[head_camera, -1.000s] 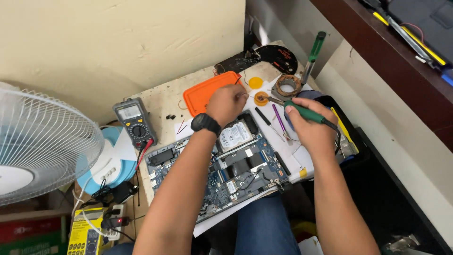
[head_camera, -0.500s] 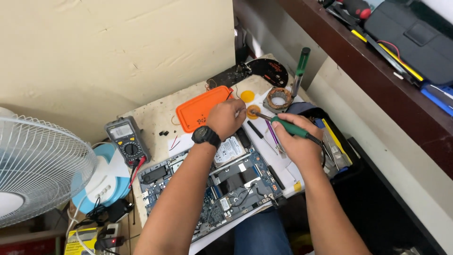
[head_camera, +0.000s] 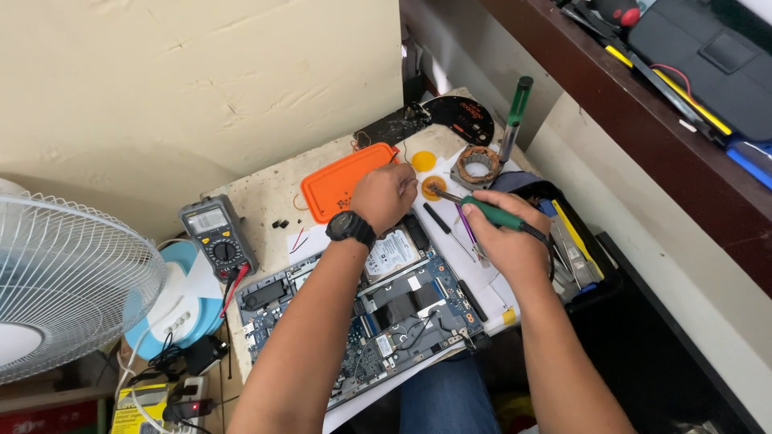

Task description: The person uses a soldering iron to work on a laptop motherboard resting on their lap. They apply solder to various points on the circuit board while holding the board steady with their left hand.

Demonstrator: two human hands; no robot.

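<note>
- The right hand (head_camera: 511, 241) grips a green-handled soldering iron (head_camera: 482, 209), its tip pointing at a small orange tin (head_camera: 433, 187) just beyond the hands.
- The left hand (head_camera: 384, 195) is curled closed beside that tip; I cannot tell what it pinches.
- An orange tray (head_camera: 338, 183) lies just left of the left hand.
- An open laptop board (head_camera: 386, 309) rests on the worktop (head_camera: 265, 197) beneath both forearms.

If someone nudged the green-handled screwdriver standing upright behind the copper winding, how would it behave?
The screwdriver would probably tip easily: it stands tall and thin on its tip. Its round handle suggests it would roll once down. It looks rigid and light.
</note>
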